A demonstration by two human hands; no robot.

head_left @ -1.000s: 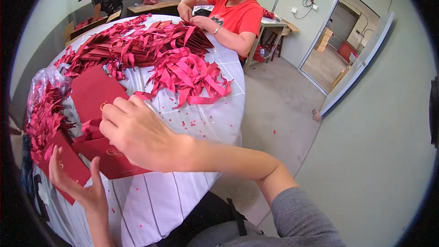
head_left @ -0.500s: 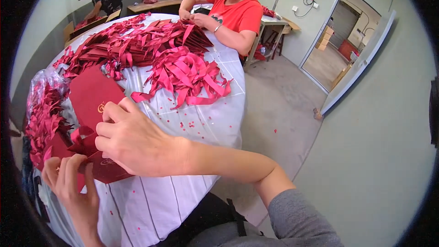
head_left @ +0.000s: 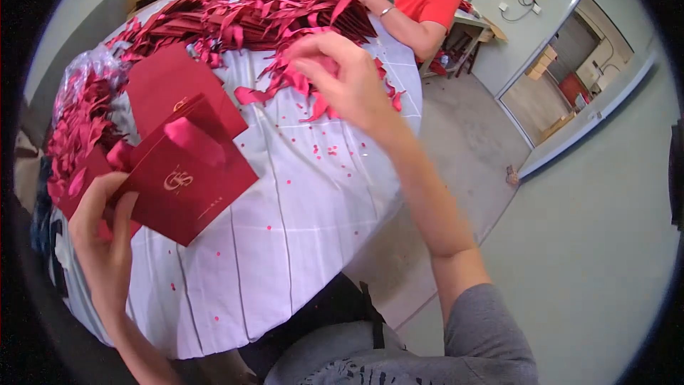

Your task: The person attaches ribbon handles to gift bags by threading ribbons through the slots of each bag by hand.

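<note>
My left hand (head_left: 103,235) pinches the left edge of a dark red paper gift bag (head_left: 192,203) with gold print, its thumb on the front. A pink ribbon (head_left: 194,142) loops across the bag's upper part. Behind it lies a flat dark red paper piece (head_left: 153,93), partly covered. My right hand (head_left: 345,82) is raised over a heap of loose pink ribbons (head_left: 317,110), fingers curved and parted from the thumb. Nothing shows in its grasp.
A long row of dark red bags with ribbons (head_left: 235,18) spans the table's far side. More ribbons (head_left: 85,121) spill from clear plastic on the left. Red confetti dots the white tablecloth (head_left: 299,228). Across the table, a person in red (head_left: 413,0) handles the bags.
My right hand has left the bag and moved up and right to the ribbon heap. The bag in my left hand now shows its printed front. The view has shifted downward.
</note>
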